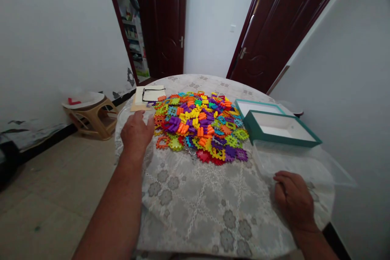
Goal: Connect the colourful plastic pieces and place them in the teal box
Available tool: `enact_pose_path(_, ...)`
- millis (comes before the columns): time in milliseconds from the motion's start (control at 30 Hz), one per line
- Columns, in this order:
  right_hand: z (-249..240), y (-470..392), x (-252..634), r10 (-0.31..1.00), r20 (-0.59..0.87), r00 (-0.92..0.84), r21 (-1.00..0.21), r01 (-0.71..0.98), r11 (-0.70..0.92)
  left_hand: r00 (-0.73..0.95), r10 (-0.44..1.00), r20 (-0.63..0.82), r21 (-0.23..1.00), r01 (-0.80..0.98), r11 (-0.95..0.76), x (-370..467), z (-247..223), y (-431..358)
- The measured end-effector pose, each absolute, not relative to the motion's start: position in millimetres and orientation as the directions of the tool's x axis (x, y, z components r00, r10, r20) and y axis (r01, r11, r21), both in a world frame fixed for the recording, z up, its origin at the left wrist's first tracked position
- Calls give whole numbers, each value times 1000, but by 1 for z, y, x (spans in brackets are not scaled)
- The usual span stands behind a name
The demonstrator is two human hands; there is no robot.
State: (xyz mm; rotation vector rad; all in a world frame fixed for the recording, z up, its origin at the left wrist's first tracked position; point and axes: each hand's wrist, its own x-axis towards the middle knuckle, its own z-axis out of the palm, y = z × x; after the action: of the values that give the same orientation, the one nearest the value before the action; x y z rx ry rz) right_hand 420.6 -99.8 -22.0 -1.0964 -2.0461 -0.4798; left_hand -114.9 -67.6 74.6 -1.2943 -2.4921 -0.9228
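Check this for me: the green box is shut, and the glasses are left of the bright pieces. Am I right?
Not quite: the green box is open, its white inside showing in the head view. The glasses are left of the bright pieces.

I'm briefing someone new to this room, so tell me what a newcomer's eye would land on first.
The bright heap of multicoloured plastic pieces in the middle of the patterned tablecloth stands out first. Next comes the open green box just right of it. The left hand, by the heap's left edge, and the right hand, nearer the viewer, flank it.
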Motion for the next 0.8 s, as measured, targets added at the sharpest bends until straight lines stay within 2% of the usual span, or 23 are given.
enact_pose_path(100, -21, -100, 419, 559, 758, -338, -26, 840, 542, -532, 727, 434, 381, 840, 386, -125, 66, -68)
enact_pose_path(233, -19, -100, 417, 567, 762, -312, -31, 858, 513, -427, 808, 406, 235, 903, 359, -141, 54, -68)
enact_pose_path(333, -19, -101, 416, 574, 763, -298, -42, 863, 504, -410, 816, 409, 149, 912, 383, -151, 52, -72)
enact_pose_path(533, -22, -100, 418, 571, 773, -277, -60, 864, 500, -331, 727, 602, 139, 940, 313, -152, 72, -102)
enact_pose_path(700, -15, -99, 410, 553, 807, -207, -130, 852, 508, -128, 562, 817, 68, 990, 127, -112, 90, -128)
enact_pose_path(800, -4, -111, 395, 530, 825, -196, -159, 820, 550, 52, 530, 846, 14, 993, -120, -60, 93, -139)
